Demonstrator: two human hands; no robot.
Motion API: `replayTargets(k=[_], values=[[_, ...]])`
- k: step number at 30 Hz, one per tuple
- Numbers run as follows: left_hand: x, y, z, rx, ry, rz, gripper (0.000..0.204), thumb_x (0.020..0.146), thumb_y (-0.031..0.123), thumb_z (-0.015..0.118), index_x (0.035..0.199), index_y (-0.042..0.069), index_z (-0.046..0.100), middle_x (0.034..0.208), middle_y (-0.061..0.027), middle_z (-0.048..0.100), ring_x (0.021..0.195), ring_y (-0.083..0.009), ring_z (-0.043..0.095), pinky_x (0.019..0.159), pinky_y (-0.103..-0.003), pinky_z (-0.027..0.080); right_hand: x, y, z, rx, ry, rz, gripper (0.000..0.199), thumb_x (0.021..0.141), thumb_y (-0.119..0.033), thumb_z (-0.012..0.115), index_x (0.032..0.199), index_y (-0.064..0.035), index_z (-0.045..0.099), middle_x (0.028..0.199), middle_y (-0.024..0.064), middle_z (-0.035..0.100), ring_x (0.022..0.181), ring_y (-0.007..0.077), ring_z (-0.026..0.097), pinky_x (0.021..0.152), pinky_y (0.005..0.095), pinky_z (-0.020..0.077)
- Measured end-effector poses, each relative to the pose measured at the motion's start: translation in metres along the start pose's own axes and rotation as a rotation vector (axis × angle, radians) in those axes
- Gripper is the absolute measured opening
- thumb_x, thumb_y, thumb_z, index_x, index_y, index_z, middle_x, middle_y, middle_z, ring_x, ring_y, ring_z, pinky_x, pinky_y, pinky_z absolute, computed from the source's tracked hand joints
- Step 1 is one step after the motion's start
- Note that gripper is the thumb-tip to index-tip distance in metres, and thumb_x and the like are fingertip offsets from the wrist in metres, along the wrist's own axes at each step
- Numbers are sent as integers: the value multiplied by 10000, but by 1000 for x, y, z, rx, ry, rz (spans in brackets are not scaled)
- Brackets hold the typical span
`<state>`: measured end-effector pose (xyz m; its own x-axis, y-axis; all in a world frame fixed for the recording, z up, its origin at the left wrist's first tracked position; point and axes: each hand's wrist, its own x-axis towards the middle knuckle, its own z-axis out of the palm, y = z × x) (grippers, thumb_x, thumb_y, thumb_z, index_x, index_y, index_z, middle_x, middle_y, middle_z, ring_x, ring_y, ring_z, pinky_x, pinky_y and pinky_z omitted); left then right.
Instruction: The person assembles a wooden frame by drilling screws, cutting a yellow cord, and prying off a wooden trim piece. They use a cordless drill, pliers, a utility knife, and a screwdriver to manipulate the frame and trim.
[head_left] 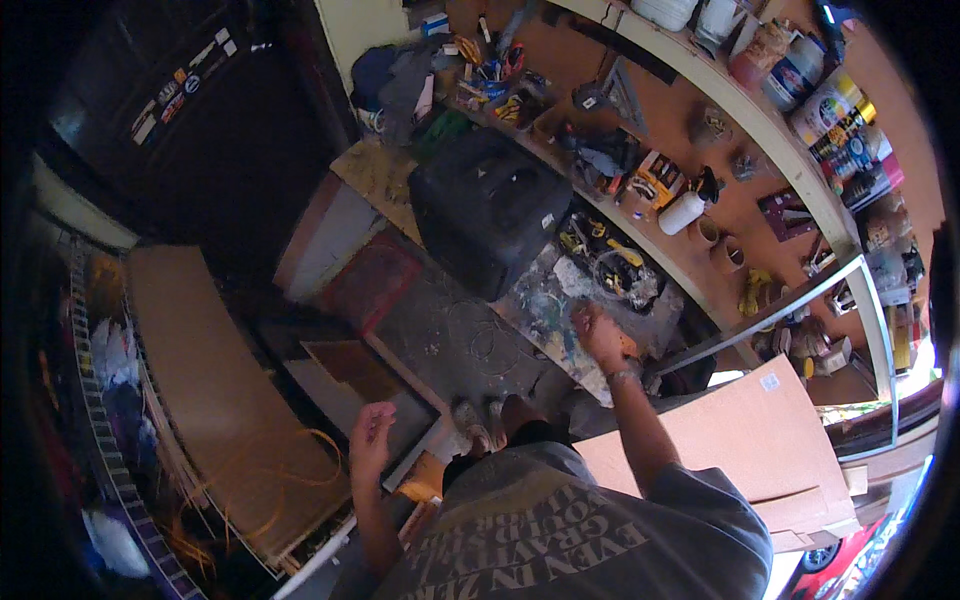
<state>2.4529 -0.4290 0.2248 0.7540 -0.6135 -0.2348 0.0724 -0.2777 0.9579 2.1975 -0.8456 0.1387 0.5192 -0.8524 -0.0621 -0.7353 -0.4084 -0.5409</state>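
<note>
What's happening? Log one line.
left hand: raised, nothing visibly held | right hand: over paint-stained bench, grip unclear | nearby: black box

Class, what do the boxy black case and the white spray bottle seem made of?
The black case: probably moulded plastic with a dull finish, given its rounded corners. The spray bottle: likely smooth plastic, judging by its even white body.

Count: 1 left hand [370, 442], 1 right hand [603, 343], 2 shoes [470, 424], 1 big black box [480, 205], 1 white spray bottle [682, 213], 2 brown cups [730, 258], 1 long tan board [210, 370], 1 grey T-shirt [690, 540] visible.
</note>
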Motion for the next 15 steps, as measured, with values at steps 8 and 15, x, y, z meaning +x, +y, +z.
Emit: replayTargets(k=[8,15], values=[[76,7,0,-22,36,-227,220,1028,253,616,1105,53,663,1073,-71,701,970,-172,652,903,-328,496,252,-47,-105,-234,505,-301,377,954,-212,626,1297,-71,557,1169,212,645,1032,427,643,845,521,529],[151,45,53,-30,-85,-264,244,1037,272,592,1120,54,664,1115,-66,695,984,-187,671,891,-344,507,413,-9,-84,-699,393,-378,425,892,-176,602,1310,-99,583,1125,204,669,1080,384,657,925,503,544]])
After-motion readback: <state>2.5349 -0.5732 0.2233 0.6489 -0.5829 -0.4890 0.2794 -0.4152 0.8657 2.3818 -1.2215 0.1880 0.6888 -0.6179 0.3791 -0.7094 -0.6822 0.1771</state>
